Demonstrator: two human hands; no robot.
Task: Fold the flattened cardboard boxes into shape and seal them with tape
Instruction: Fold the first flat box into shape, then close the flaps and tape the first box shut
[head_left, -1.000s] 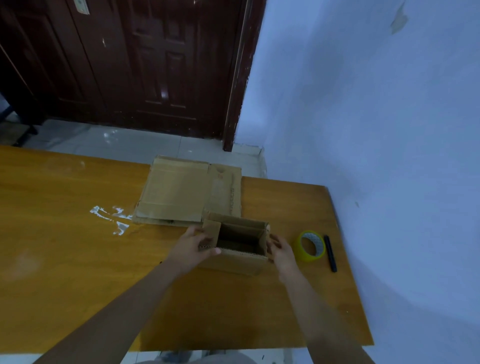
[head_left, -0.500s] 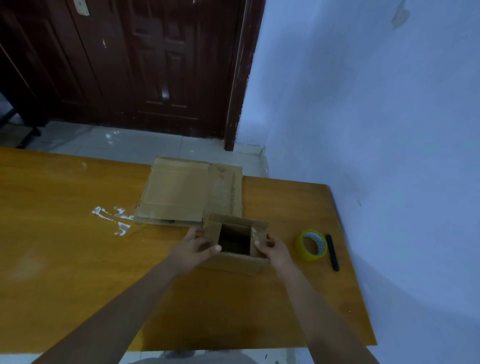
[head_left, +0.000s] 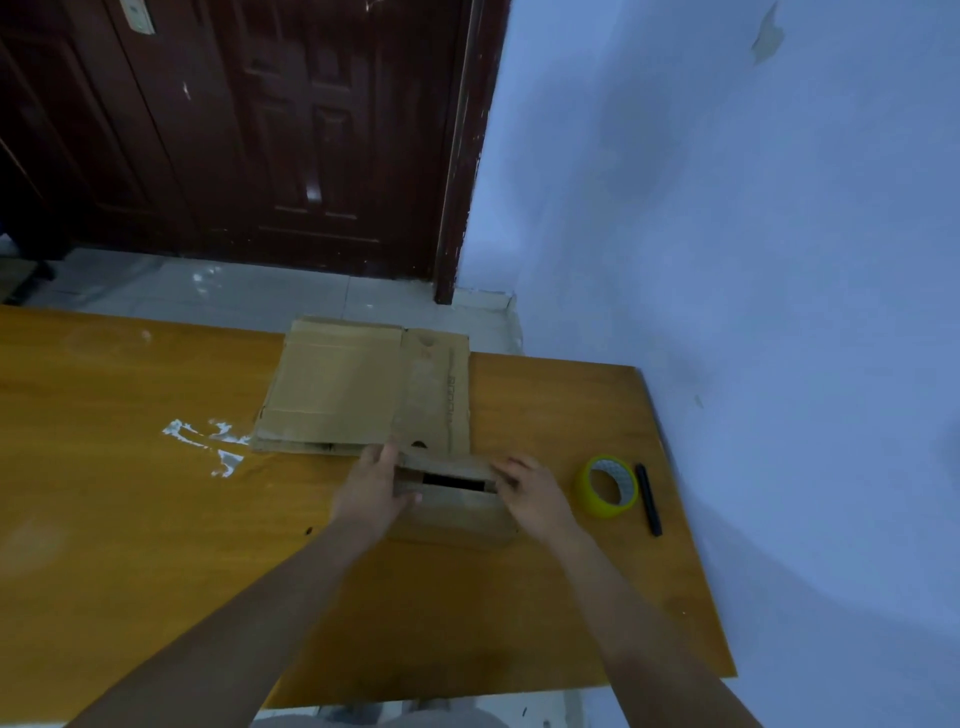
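A small brown cardboard box (head_left: 457, 512) stands on the wooden table (head_left: 156, 545) in front of me. Its top flaps are nearly folded in, leaving a narrow dark slot. My left hand (head_left: 371, 488) grips the box's left end, thumb on the front, fingers over the top. My right hand (head_left: 530, 493) holds the right end and presses a flap down. Behind the box lies a stack of flattened cardboard boxes (head_left: 363, 387). A roll of yellow tape (head_left: 608, 486) lies to the right of the box.
A black marker (head_left: 648, 499) lies just right of the tape, near the table's right edge. White residue (head_left: 208, 441) marks the table left of the flat stack. A blue wall stands close on the right; a dark wooden door (head_left: 260, 130) is behind.
The box's top opening has shrunk from a wide hole to a narrow slot as both hands moved inward and pushed the flaps down.
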